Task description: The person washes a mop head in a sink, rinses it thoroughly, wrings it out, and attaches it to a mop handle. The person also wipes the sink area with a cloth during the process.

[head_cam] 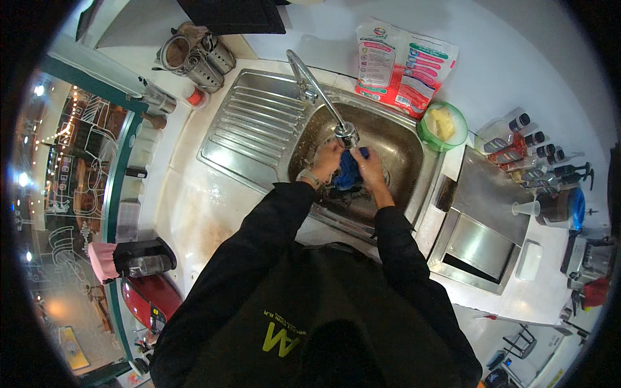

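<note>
A blue cloth [347, 170] is bunched between my two hands, low in the stainless steel sink basin [405, 140]. My left hand [326, 162], with a watch on its wrist, grips the cloth's left side. On the opposite side, my right hand [371, 169] holds the cloth with its thumb near the top. Directly above them is the spray head of the flexible metal faucet [346, 133]. Water around the cloth looks blurred. Something dark lies under the cloth, partly hidden.
Left of the basin is the ribbed drainboard [259, 123]. Behind the sink lean red-and-white detergent pouches [405, 68], beside a green bowl [427, 133] holding a yellow sponge [442, 123]. Metal utensil holders [206, 72] stand back left. Several bottles [514, 148] line the right wall near a steel counter insert [492, 189].
</note>
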Demonstrator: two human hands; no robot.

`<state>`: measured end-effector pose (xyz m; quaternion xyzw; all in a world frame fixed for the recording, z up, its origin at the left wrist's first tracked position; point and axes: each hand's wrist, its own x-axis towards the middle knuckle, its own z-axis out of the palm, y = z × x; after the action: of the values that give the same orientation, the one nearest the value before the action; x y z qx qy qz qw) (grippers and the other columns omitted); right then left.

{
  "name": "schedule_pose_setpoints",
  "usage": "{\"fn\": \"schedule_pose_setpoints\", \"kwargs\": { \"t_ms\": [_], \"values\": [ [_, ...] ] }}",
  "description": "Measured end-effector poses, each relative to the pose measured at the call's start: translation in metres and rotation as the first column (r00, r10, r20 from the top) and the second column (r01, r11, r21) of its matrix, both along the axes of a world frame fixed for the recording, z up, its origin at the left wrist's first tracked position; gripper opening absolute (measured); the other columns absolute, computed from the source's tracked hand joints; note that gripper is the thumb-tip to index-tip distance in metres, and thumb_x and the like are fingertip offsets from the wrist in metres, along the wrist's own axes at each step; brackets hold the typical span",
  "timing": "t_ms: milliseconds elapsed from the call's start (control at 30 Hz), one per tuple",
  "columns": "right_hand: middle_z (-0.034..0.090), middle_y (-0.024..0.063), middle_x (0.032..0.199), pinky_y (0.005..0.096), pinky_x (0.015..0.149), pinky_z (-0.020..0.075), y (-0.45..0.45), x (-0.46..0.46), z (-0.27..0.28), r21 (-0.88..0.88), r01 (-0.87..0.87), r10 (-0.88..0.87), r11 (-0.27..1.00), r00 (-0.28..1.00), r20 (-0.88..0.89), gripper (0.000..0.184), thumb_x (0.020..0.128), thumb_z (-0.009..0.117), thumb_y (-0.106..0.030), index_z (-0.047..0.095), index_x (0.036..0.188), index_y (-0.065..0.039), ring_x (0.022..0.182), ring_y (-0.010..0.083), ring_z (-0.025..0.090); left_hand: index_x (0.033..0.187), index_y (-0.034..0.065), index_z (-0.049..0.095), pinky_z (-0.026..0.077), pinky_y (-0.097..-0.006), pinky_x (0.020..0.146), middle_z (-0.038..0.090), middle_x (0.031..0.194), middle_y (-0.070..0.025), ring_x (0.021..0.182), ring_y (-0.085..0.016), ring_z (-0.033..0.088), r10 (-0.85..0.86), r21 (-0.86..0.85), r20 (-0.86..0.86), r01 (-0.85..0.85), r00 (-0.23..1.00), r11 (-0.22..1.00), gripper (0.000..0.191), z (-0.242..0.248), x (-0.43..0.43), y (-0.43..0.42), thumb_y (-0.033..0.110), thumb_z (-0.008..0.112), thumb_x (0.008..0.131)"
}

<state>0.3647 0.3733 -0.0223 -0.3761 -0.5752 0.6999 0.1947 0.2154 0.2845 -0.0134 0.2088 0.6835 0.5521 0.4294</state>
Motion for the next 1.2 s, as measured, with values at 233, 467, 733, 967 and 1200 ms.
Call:
{"fn": "schedule_pose_setpoints", "kwargs": {
  "t_ms": [233, 467, 733, 967, 1200],
  "values": [
    [0.075, 0.0185, 0.098, 0.0431, 0.086, 0.0553, 0.048, 0.045, 0.089, 0.572, -0.178, -0.018, 0.8, 0.947, 0.32, 0.051, 0.079, 0.088, -0.043, 0.074, 0.107, -0.003, 0.091, 0.0359, 0.073, 0.103, 0.0036, 0.073, 0.047, -0.0239, 0.069, 0.068, 0.09, 0.0067, 0.079, -0.002, 0.058, -0.101, 0.159, -0.108, 0.117, 0.989, 0.98, 0.023, 0.064, -0.036, -0.015, 0.027, 0.068, 0.103],
    [0.073, 0.0158, 0.089, 0.0465, 0.079, 0.0537, 0.044, 0.044, 0.118, 0.818, -0.162, -0.128, 0.552, 0.953, 0.275, 0.043, 0.078, 0.087, -0.047, 0.078, 0.093, -0.008, 0.082, 0.0381, 0.07, 0.112, 0.0029, 0.074, 0.045, -0.0252, 0.07, 0.063, 0.085, 0.0065, 0.078, -0.003, 0.052, -0.053, 0.268, -0.088, 0.075, 0.995, 0.96, 0.029, 0.079, -0.05, -0.004, 0.029, 0.063, 0.106],
    [0.055, 0.0197, 0.076, 0.0395, 0.07, 0.0492, 0.038, 0.038, 0.117, 0.614, -0.036, -0.012, 0.788, 0.997, 0.073, 0.042, 0.09, 0.08, -0.034, 0.059, 0.08, 0.001, 0.068, 0.034, 0.051, 0.108, 0.0019, 0.073, 0.049, -0.0282, 0.06, 0.062, 0.074, 0.0032, 0.068, -0.006, 0.056, 0.005, 0.095, -0.68, 0.081, 0.733, 0.992, 0.039, 0.097, -0.068, -0.006, 0.039, 0.062, 0.106],
    [0.063, 0.0192, 0.078, 0.0432, 0.071, 0.048, 0.044, 0.041, 0.112, 0.566, 0.048, -0.174, 0.823, 0.97, 0.171, 0.036, 0.1, 0.067, -0.034, 0.067, 0.097, 0.002, 0.074, 0.0327, 0.059, 0.1, 0.0, 0.069, 0.048, -0.0423, 0.062, 0.062, 0.073, -0.0204, 0.063, -0.03, 0.06, 0.018, 0.025, -0.562, -0.004, 0.827, 1.0, 0.037, 0.071, -0.044, -0.011, 0.036, 0.064, 0.103],
    [0.069, 0.0126, 0.107, 0.0418, 0.083, 0.0502, 0.005, 0.03, 0.054, -0.096, 0.054, -0.052, 0.994, 0.998, 0.025, 0.05, 0.105, 0.059, -0.046, 0.059, 0.128, -0.001, 0.103, 0.0238, 0.064, 0.103, -0.0003, 0.069, 0.053, -0.0399, 0.075, 0.068, 0.083, -0.0146, 0.079, -0.026, 0.068, -0.144, 0.027, -0.619, 0.205, 0.772, 0.978, 0.025, 0.059, 0.05, -0.019, 0.024, 0.061, 0.104]
  ]
}}
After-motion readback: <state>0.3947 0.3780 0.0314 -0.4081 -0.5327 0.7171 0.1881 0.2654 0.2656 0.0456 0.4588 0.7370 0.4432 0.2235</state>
